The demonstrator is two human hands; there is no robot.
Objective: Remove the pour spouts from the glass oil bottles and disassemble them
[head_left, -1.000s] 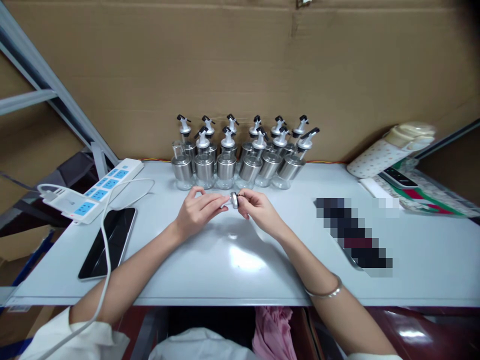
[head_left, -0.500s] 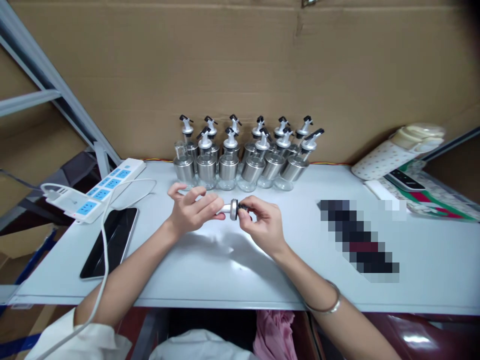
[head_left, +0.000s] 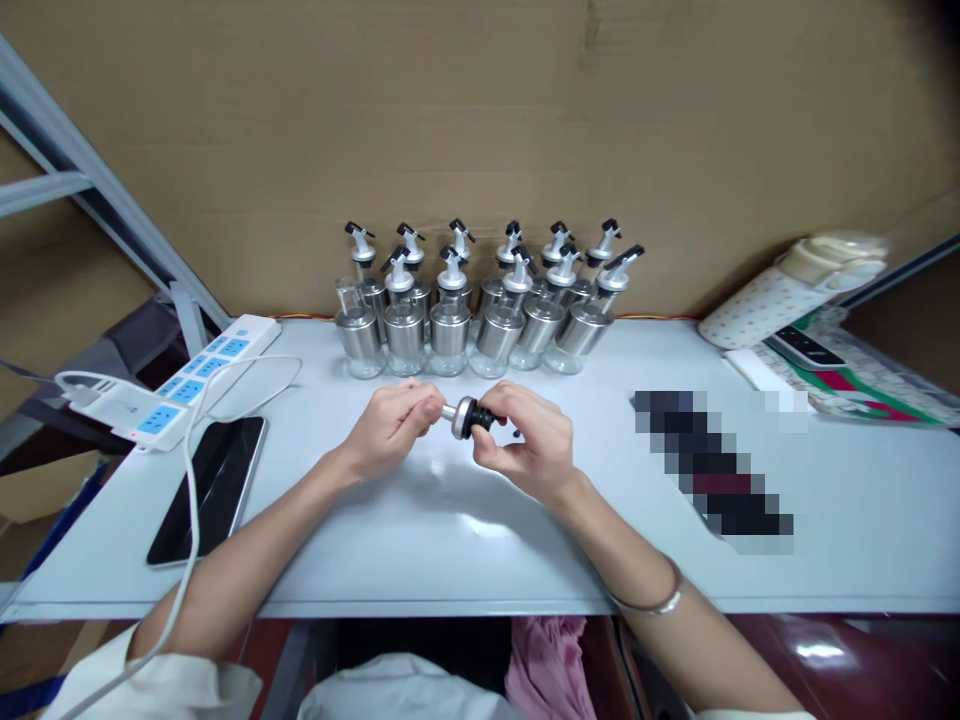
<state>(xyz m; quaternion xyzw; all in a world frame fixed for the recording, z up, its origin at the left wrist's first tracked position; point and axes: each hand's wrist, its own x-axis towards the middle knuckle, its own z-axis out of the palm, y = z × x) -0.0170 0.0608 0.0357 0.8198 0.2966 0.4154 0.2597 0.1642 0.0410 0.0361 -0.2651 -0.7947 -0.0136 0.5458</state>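
A bottle pour spout with a silver collar and a black ribbed stopper is held level between my two hands, above the table. My left hand is closed round its narrow silver end, with the tip hidden in the fingers. Thumb and fingers of my right hand pinch the black stopper end. Just behind my hands stand two rows of glass bottles with steel sleeves, most carrying silver spouts with black flip caps. The bottle at the front left has an open glass neck with no spout.
A white power strip and a black phone lie at the left, with a white cable running over my left forearm. At the right are a dotted flask lying tilted and a blurred-out dark object. Cardboard rises behind the bottles.
My left fingers, spread before, have closed round the spout's narrow end. The stopper has come into clearer view at my right fingertips. The whole view has shifted slightly.
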